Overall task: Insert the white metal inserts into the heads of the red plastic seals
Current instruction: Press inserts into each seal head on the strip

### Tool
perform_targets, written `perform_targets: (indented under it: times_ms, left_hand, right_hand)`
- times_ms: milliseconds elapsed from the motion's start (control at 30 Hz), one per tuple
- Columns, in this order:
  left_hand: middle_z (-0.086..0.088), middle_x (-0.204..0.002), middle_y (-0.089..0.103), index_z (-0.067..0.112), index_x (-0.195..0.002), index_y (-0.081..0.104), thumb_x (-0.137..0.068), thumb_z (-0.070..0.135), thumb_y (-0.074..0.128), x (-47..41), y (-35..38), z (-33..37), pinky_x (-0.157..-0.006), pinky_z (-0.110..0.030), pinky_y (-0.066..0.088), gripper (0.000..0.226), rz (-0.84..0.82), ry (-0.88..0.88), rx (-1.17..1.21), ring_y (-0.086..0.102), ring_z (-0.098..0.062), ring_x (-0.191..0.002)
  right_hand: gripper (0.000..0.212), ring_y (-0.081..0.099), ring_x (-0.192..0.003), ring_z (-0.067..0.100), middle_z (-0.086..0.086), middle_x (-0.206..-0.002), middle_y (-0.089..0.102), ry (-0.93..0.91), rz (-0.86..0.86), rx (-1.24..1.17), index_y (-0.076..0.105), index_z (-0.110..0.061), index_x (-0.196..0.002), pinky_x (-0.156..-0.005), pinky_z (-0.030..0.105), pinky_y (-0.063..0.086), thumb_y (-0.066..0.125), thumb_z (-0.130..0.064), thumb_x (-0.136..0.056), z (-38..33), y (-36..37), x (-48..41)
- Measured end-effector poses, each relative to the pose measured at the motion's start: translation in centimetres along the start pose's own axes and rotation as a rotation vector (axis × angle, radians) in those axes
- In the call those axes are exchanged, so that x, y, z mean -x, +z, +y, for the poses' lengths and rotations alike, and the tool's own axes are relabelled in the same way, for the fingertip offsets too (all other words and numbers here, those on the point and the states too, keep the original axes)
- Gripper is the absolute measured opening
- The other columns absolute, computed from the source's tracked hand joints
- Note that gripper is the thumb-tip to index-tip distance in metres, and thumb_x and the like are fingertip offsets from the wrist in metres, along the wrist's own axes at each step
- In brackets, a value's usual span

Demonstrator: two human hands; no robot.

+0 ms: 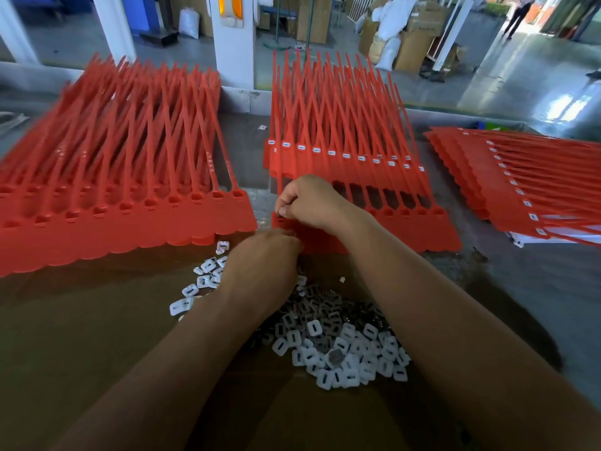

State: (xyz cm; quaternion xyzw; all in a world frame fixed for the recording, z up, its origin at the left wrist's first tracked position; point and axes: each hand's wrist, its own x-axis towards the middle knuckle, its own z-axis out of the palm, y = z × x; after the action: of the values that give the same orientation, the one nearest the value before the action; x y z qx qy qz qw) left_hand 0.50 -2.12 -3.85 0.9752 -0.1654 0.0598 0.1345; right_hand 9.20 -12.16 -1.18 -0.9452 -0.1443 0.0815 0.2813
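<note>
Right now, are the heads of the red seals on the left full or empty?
Empty: the left seals show bare red sockets, unlike the middle row with white inserts.

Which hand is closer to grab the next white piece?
Probably the left hand: it sits right beside the pile of white inserts, while the right hand is farther off, pinching at a red seal head.

A single wide-angle view from the person's head looks forward and steeply down onto the desk point(520, 304). It sits close enough that the desk fills most of the frame, and the workshop floor point(520, 76) curves across the top.
</note>
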Motion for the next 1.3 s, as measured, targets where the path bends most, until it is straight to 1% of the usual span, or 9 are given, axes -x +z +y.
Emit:
perform_targets:
  times_ms: [133, 300, 400, 600, 900, 1033, 1100, 1233, 1300]
  left_hand:
    - [0.003, -0.120, 0.058, 0.019, -0.114, 0.062, -0.087, 0.009, 0.041, -0.1, 0.0, 0.0, -0.084, -0.032, 0.045, 0.035, -0.003, -0.007, 0.002, 0.055, -0.018, -0.104]
    - [0.004, -0.116, 0.060, 0.020, -0.112, 0.063, -0.087, 0.008, 0.039, 0.0, -0.1, 0.0, -0.080, -0.031, 0.046, 0.036, -0.001, 0.004, 0.002, 0.057, -0.017, -0.099]
    - [0.004, -0.114, 0.061, 0.020, -0.111, 0.064, -0.088, 0.007, 0.039, -0.1, -0.1, 0.0, -0.077, -0.029, 0.044, 0.036, 0.004, 0.002, 0.002, 0.057, -0.017, -0.097]
    - [0.004, -0.115, 0.060, 0.020, -0.112, 0.064, -0.088, 0.010, 0.040, -0.1, -0.1, 0.0, -0.078, -0.030, 0.045, 0.035, -0.009, 0.005, -0.005, 0.057, -0.017, -0.098]
    - [0.002, -0.118, 0.060, 0.018, -0.112, 0.064, -0.087, 0.006, 0.038, -0.1, -0.2, 0.1, -0.082, -0.030, 0.045, 0.038, -0.013, 0.000, 0.014, 0.057, -0.017, -0.100]
    - [-0.001, -0.121, 0.060, 0.016, -0.113, 0.064, -0.085, 0.004, 0.041, 0.0, -0.4, 0.1, -0.090, -0.035, 0.045, 0.038, -0.024, -0.030, 0.033, 0.057, -0.020, -0.107]
    - [-0.002, -0.119, 0.061, 0.017, -0.113, 0.063, -0.087, 0.006, 0.041, 0.0, -0.4, 0.1, -0.089, -0.036, 0.046, 0.036, -0.023, -0.042, 0.036, 0.058, -0.020, -0.106]
    - [-0.002, -0.119, 0.062, 0.017, -0.110, 0.064, -0.086, 0.007, 0.042, -0.1, -0.5, 0.2, -0.092, -0.039, 0.045, 0.034, -0.041, -0.062, 0.042, 0.056, -0.021, -0.109]
    - [-0.002, -0.122, 0.060, 0.017, -0.111, 0.064, -0.084, 0.006, 0.042, -0.2, -0.6, 0.3, -0.094, -0.040, 0.043, 0.036, -0.067, -0.067, 0.025, 0.054, -0.022, -0.112]
  right_hand:
    - [0.016, 0.059, -0.080, 0.013, 0.008, -0.095, 0.068, 0.016, 0.005, 0.018, 0.070, -0.001, -0.094, -0.056, 0.008, 0.035, 0.058, -0.007, -0.087, 0.1, 0.2, 0.1]
    - [0.010, 0.059, -0.083, 0.010, 0.002, -0.095, 0.070, 0.018, 0.109, -0.050, 0.072, -0.012, -0.088, -0.082, 0.025, 0.047, 0.067, -0.009, -0.081, 0.5, 0.7, 0.1]
    - [0.011, 0.064, -0.090, 0.014, 0.004, -0.097, 0.071, 0.022, 0.169, -0.112, 0.073, -0.011, -0.088, -0.088, 0.029, 0.050, 0.069, -0.007, -0.078, 0.7, 1.1, 0.2]
    - [0.015, 0.064, -0.085, 0.011, 0.006, -0.095, 0.072, -0.012, 0.241, -0.157, 0.074, -0.007, -0.090, -0.079, 0.018, 0.046, 0.072, -0.006, -0.075, 1.2, 1.5, 0.1]
    - [0.015, 0.063, -0.093, 0.012, 0.005, -0.098, 0.072, -0.058, 0.279, -0.158, 0.073, -0.006, -0.094, -0.082, 0.017, 0.042, 0.066, -0.008, -0.081, 1.5, 1.2, 0.7]
    - [0.012, 0.055, -0.081, 0.000, -0.002, -0.092, 0.070, -0.102, 0.283, -0.167, 0.074, -0.009, -0.090, -0.066, 0.003, 0.037, 0.065, -0.011, -0.083, 1.6, -0.1, 2.6]
    - [0.010, 0.055, -0.078, -0.003, -0.008, -0.089, 0.067, -0.082, 0.203, -0.122, 0.073, -0.013, -0.090, -0.065, 0.000, 0.037, 0.066, -0.016, -0.083, 1.9, -1.1, 4.1]
    - [0.010, 0.058, -0.075, -0.007, -0.020, -0.079, 0.064, -0.018, -0.175, -0.032, 0.069, -0.027, -0.078, -0.070, 0.009, 0.042, 0.072, -0.017, -0.078, 2.4, -2.6, 7.6]
    - [0.011, 0.057, -0.077, -0.008, -0.021, -0.077, 0.063, -0.027, -0.266, -0.004, 0.068, -0.029, -0.078, -0.072, 0.008, 0.042, 0.073, -0.019, -0.076, 2.1, -2.5, 8.7]
